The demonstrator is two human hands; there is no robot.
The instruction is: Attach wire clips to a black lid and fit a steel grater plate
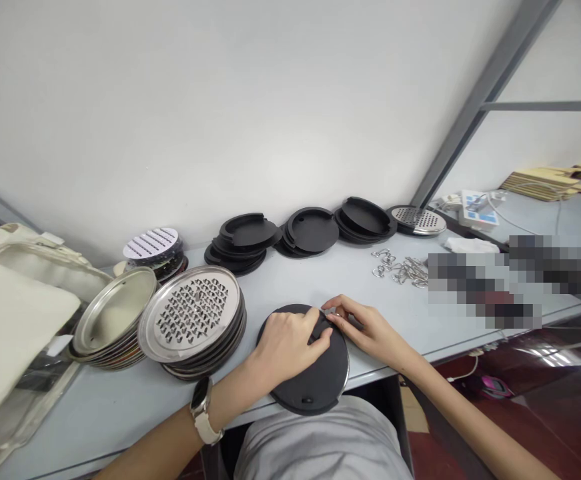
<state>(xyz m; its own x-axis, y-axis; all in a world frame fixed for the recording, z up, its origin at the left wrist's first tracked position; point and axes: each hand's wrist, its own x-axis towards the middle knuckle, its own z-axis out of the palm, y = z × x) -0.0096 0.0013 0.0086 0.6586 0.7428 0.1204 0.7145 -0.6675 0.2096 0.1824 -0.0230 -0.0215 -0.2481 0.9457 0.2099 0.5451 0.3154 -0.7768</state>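
The left hand (287, 343) lies over the middle of a round black disc (320, 380), so much of its top is hidden. The fingertips of the right hand (363, 327) are at the disc's far right rim. A tiny shiny bit peeps out between them, but it is too small to make out. I can't tell if the right thumb and finger are pinching it. I can't tell if the left hand grips the disc or just rests on it.

Blocky squares cover things near the right end of the worktop (295, 283). The pale cloth bags (15, 307) at the left end are cut off by the side of the picture.

The disc is at the front edge of the worktop, and its near part seems to poke out past it. It is flat, dull and black. A thin shiny line runs along its right side, and a small dark slot (307, 401) sits near its closest rim.

A stack of graters (197, 310) is left of the disc. Wire loops (410, 272) lie to its right, farther back. Black round lids (313, 230) sit along the far edge.
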